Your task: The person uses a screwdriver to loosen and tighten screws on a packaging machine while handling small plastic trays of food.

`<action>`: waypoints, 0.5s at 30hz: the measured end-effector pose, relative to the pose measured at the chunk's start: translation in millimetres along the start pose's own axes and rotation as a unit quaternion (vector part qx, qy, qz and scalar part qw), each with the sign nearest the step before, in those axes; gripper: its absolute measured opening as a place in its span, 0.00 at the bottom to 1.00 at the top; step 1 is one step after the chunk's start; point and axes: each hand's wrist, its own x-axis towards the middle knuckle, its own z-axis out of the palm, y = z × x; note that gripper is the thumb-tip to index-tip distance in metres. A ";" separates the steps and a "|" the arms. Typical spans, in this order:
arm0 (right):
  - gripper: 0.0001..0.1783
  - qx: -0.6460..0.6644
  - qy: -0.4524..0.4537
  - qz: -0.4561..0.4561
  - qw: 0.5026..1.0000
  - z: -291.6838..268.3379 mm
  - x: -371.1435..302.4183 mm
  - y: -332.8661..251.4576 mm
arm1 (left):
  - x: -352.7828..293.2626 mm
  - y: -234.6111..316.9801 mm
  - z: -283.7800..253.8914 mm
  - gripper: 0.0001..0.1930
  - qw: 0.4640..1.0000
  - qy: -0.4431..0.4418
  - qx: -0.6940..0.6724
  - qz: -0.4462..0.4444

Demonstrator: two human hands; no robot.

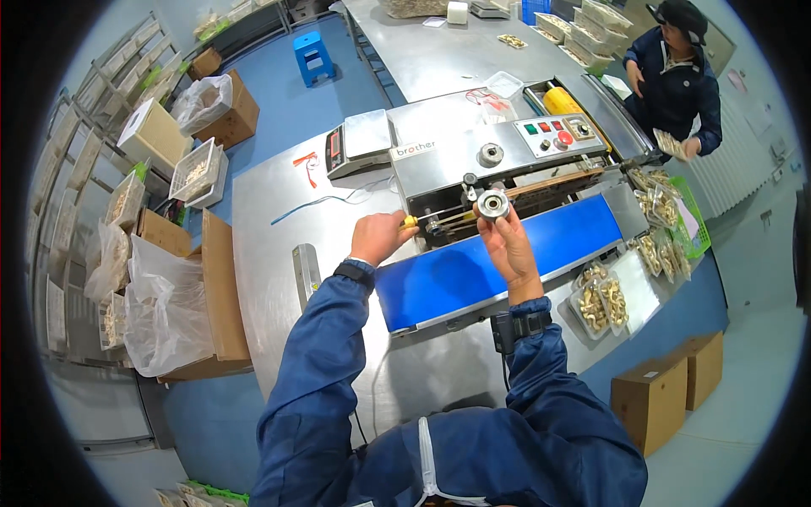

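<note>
My left hand (378,238) is closed around the yellow handle of a screwdriver (410,222). Its thin shaft reaches toward the open left end of a band sealer (439,165). Held up in the fingers of my right hand (514,252) is a round metal wheel (492,204) with a hole in its middle. The wheel is in front of the sealer, above its blue conveyor belt (515,256). A similar metal disc (491,154) sits on the sealer's front panel. My right fingertips are partly hidden behind the wheel.
A scale (363,144), a blue cable tie (317,204) and a metal bar (306,272) are on the steel table left of the sealer. Trays of mushrooms (598,302) lie at the belt's right. Across the table, a person (680,80) holds a pack.
</note>
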 end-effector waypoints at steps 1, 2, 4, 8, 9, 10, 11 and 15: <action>0.33 0.013 0.010 0.003 1.000 -3.5 -5.0 2.4 | -0.2 0.2 0.1 0.19 1.000 -0.006 -0.004 -0.002; 0.33 0.014 0.011 0.002 1.000 -5.2 -8.3 3.9 | -0.4 0.0 -0.2 0.19 1.000 -0.011 -0.008 -0.006; 0.32 0.030 0.015 0.007 0.999 -8.3 -13.0 6.7 | -0.6 0.1 -0.9 0.19 1.000 -0.013 -0.007 -0.008; 0.31 -0.041 0.080 0.031 0.995 -14.7 -15.3 14.3 | -2.8 -0.3 -2.3 0.19 1.000 -0.010 0.003 -0.002; 0.30 -0.103 0.114 0.013 0.988 -17.1 -12.7 21.1 | -3.1 -0.1 -2.4 0.19 1.000 -0.011 0.003 -0.002; 0.30 -0.101 0.115 0.012 0.988 -19.6 -9.1 27.9 | -3.1 -0.2 -2.3 0.19 1.000 -0.012 0.004 -0.001; 0.30 -0.217 0.129 -0.021 0.968 -26.2 -5.4 36.8 | -3.1 0.3 -2.1 0.18 1.000 -0.015 0.005 -0.003; 0.28 -0.507 0.273 -0.118 0.809 -35.0 3.1 64.0 | -0.8 4.1 -2.4 0.18 1.000 -0.019 0.003 -0.004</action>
